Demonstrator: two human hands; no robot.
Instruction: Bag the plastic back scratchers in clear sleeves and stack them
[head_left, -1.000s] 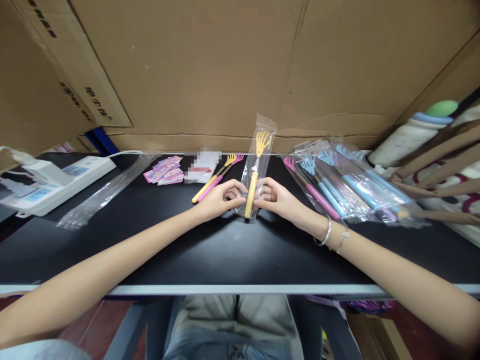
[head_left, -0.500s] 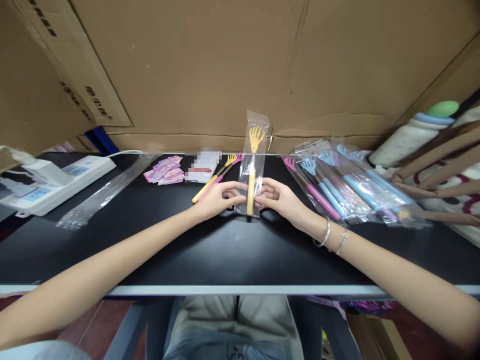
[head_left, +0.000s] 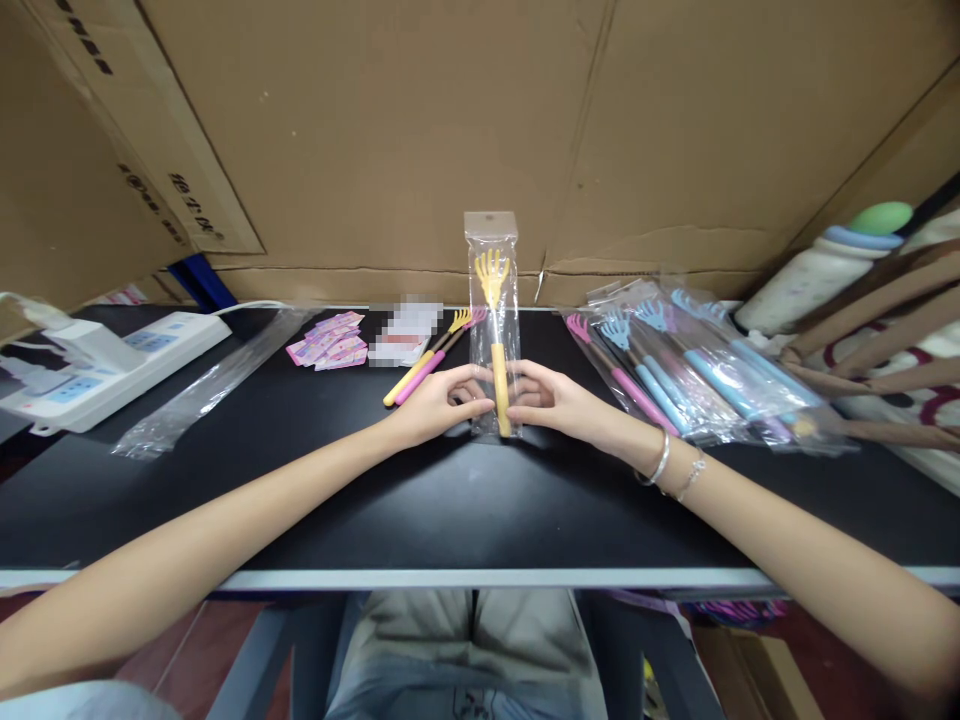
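Observation:
A yellow back scratcher stands nearly upright, claw end up, inside a clear plastic bag. My left hand pinches the bag's left side near the handle. On the opposite side, my right hand pinches the bag with thumb and fingers closed. Just beyond my left hand lie two unbagged scratchers, a yellow back scratcher and a pink back scratcher. To the right of my right hand, several bagged back scratchers with blue and pink handles lie in an overlapping pile.
Small pink printed cards and a blurred white packet lie at the back left. Flat clear bags rest beside a white power strip. A white bottle stands far right. Cardboard walls the table's back.
The bagged yellow scratcher's upper end has swung left, and the bag now faces me more squarely. Both hands keep hold of its sides, my right hand shifting slightly.

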